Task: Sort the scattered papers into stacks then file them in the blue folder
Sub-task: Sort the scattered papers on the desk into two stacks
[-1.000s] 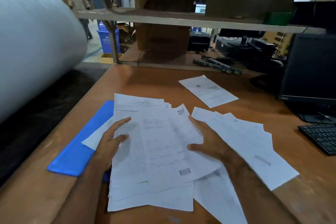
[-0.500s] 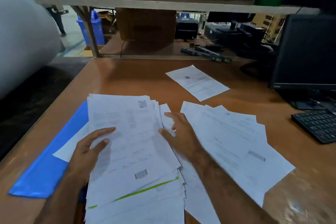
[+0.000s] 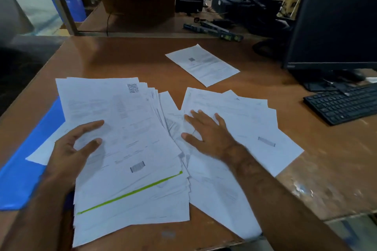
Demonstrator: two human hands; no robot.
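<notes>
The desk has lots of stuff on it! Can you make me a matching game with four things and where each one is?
Things:
1. blue folder
2. lone sheet
3. keyboard
4. left hand

Places:
A. on the desk's right edge, in front of the monitor
B. resting on the big stack with the QR code sheet on top
C. by itself, farther back on the desk
D. partly under the papers on the left side

Pairs: 1-D, 2-C, 3-A, 4-B
</notes>
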